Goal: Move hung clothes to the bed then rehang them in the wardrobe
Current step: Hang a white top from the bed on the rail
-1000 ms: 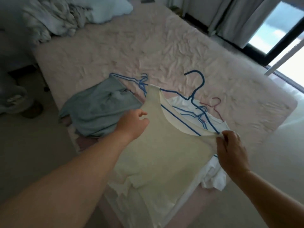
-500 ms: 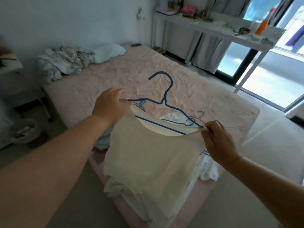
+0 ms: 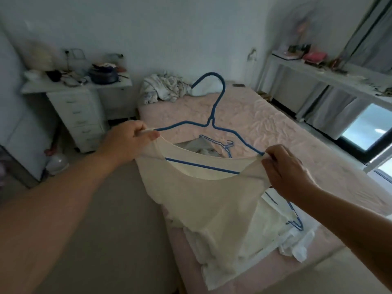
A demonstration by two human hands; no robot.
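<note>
I stand at the foot of a bed with a wrinkled pink cover, in a pale-walled room: one white drawer unit under a cluttered top on the left, a crumpled blanket by the pillow, one long shelf and a window on the right. My left hand is closed on one strap of the cream top at the end of the blue hanger; my right hand pinches the other strap at the opposite end. I count one hanger in hand and at least two more blue ones lying among the white clothes on the bed. Compared with half a second ago, the hanger and top are raised higher, and my view has tilted up.
</note>
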